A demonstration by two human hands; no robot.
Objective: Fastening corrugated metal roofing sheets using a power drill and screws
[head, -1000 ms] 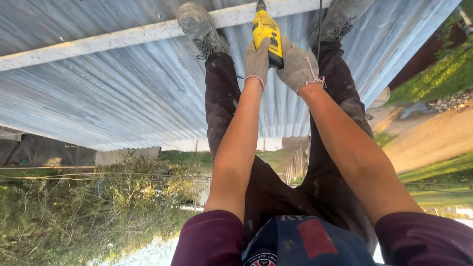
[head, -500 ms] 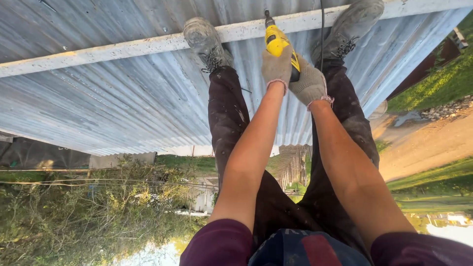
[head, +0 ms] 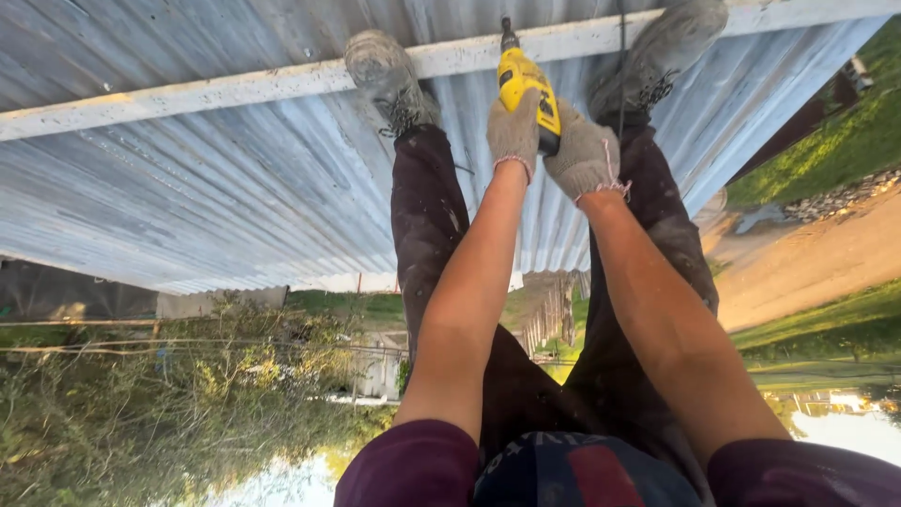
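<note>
A yellow power drill (head: 526, 83) points its bit at a white wooden batten (head: 235, 89) that runs across a corrugated metal roof (head: 216, 188). Both my hands wear grey knit gloves. My left hand (head: 513, 131) grips the drill body from the left. Wrapped around the handle on the other side is my right hand (head: 584, 155). My two dusty boots stand on the batten, the left boot (head: 385, 75) to the left of the drill and the right boot (head: 657, 56) to the right of it. The view is tipped over, so the ground appears upside down.
The roof edge (head: 282, 282) runs across the middle of the view. Beyond it lie bushes (head: 160, 404), a fence (head: 549, 314), grass and a dirt path (head: 817, 253). A dark cable (head: 621, 56) hangs by the right boot.
The view has shifted a little, so drill, hands and boots sit slightly lower and further right in frame. Both hands keep the same hold on the drill.
</note>
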